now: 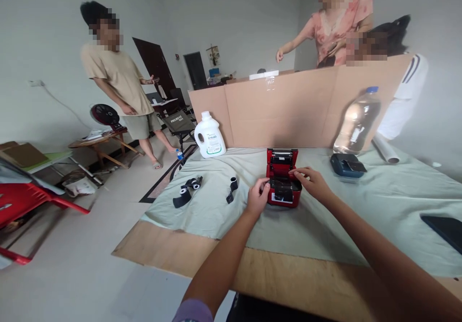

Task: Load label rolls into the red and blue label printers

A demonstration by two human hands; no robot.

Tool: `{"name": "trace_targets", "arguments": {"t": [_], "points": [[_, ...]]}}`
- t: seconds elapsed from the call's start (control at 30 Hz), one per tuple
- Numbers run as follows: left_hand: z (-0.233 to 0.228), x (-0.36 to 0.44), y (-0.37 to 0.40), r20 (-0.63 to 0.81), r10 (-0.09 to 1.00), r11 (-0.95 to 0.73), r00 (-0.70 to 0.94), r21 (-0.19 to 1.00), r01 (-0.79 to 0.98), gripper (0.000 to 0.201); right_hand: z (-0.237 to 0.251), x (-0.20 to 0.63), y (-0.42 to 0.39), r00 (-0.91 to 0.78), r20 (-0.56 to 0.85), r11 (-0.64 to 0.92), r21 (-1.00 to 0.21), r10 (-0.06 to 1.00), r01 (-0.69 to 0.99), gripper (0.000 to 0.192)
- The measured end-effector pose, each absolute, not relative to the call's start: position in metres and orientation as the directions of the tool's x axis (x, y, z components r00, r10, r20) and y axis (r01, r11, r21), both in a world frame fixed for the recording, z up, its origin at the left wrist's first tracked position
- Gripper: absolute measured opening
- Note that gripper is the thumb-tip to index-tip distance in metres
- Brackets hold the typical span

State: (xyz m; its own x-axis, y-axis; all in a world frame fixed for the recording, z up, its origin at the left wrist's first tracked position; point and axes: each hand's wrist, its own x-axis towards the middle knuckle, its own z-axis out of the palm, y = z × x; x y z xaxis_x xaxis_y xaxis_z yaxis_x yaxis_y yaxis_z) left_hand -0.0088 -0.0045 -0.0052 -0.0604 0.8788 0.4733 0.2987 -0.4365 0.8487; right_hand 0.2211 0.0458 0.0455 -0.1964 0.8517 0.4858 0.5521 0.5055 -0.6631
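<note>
1. Printer [282, 180]: a small red box with its lid tipped up and back, sitting just right of the frame's centre on a pale green cloth [378, 206] that covers a board table [173, 250]. The black bay inside is exposed; whether a roll sits in it is too dark to tell.
2. Left hand [257, 197] rests against the printer's left side, fingers curled, thumb touching the front left corner. It steadies the body and grips nothing loose.
3. Right hand [313, 181] lies over the right rim, fingers stretched toward the open bay, fingertips on the top edge. Nothing shows pinched between them.
4. Judged from this, the step in hand is work on the opened bay with the casing held still. The next move likely calls for a firm left brace while the right fingers go into the bay, without knocking the raised lid.
5. Left of the printer, apart from it, lie two small black rolls [232, 189], and further left a black strap bundle [187, 191].
6. Behind, toward upper left, stands a white jug [210, 136]; to the right a clear bottle [357, 121] and below it a blue device [347, 165].
7. A cardboard screen [288, 105] backs the table; two people are behind it, a third stands at upper left.
</note>
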Motion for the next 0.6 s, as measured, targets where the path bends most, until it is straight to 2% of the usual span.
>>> {"name": "trace_targets", "arguments": {"t": [0.13,0.2,0.27,0.33,0.47,0.6], "points": [[-0.008,-0.009,-0.003,0.485,0.873,-0.449,-0.056,0.843,0.297,0.033,0.072,0.204,0.077,-0.461,0.316,0.559,-0.493,0.829,0.667,0.026],[-0.008,-0.009,-0.002,0.486,0.872,-0.447,-0.059,0.839,0.309,0.033,0.086,0.188,0.087,-0.554,0.101,0.552,-0.336,0.827,0.763,0.029],[-0.008,-0.009,-0.002,0.486,0.872,-0.443,-0.061,0.835,0.326,0.032,0.098,0.171,0.093,-0.545,-0.139,0.523,-0.165,0.827,0.836,0.035],[-0.007,-0.009,-0.003,0.492,0.869,-0.446,-0.061,0.829,0.337,0.032,0.107,0.156,0.095,-0.486,-0.288,0.491,-0.061,0.825,0.869,0.037],[-0.005,-0.01,-0.003,0.498,0.865,-0.449,-0.056,0.82,0.356,0.031,0.112,0.138,0.096,-0.416,-0.364,0.443,-0.012,0.833,0.897,0.033],[-0.001,-0.011,-0.006,0.489,0.871,-0.438,-0.054,0.821,0.366,0.031,0.115,0.141,0.092,-0.399,-0.353,0.428,0.004,0.846,0.904,0.034]]}}
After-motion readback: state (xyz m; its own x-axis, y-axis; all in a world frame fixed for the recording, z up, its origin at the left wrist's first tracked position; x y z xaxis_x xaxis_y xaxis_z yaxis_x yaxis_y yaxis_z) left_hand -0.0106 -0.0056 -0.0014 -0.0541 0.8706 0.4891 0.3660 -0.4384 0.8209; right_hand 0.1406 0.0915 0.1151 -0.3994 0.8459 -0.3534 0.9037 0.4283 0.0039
